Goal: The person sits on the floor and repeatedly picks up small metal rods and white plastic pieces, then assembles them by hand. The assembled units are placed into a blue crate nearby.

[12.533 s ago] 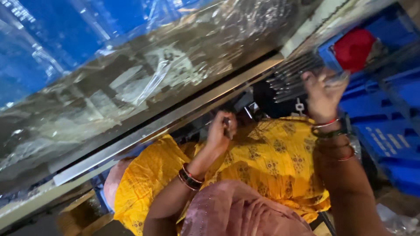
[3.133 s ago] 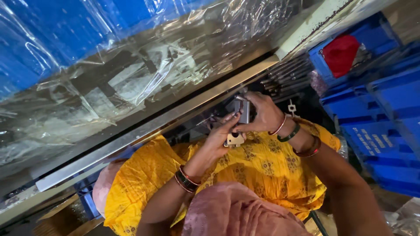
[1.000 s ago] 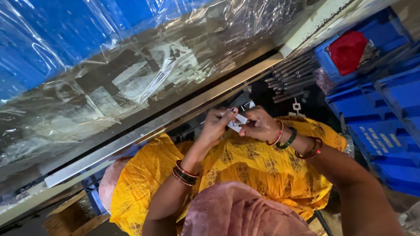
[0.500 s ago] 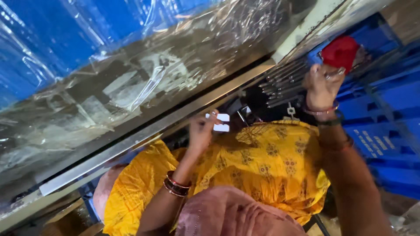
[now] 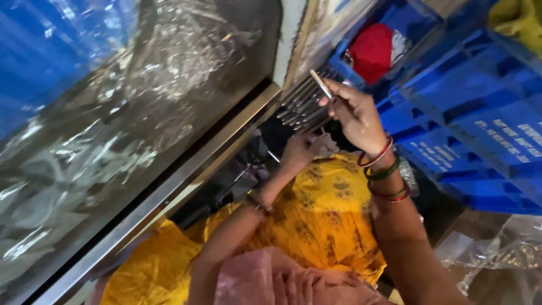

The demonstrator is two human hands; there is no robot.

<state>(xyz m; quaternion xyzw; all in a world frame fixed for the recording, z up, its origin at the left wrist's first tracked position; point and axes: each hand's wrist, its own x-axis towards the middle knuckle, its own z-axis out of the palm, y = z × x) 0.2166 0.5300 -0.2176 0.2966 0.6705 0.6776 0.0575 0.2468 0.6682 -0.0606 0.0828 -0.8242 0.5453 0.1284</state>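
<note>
Two hands are working here, well apart from one another. The right hand (image 5: 357,113) is lifting a thin metal rod (image 5: 320,84) clear of a bundle of like rods (image 5: 302,101) lying just below and to the left of its fingertips. Its fingers are pinching nearly closed on the rod's lower end, thumb against forefinger, while the other fingers are curling loosely behind; the rod is angling up and to the left from the pinch. The left hand (image 5: 299,153) is resting lower down, over the yellow patterned cloth (image 5: 333,209) on the lap, its fingers bending inward. It seems to be closing on something small and pale, but the hand is hiding it and I cannot tell what it is, or how firmly it is being gripped.

Judging from this, the step in hand is picking a single rod out of the stock. Bringing it down toward the left hand would be calling for a steady pinch, since the rod is thin and held only at one end, so it could be swinging or slipping.

Beyond the right fingertips a red cloth (image 5: 372,51) is sitting in a blue plastic crate (image 5: 468,113). Left of both hands, a metal rail (image 5: 186,181) is running beneath crinkled clear plastic sheeting (image 5: 113,113).
</note>
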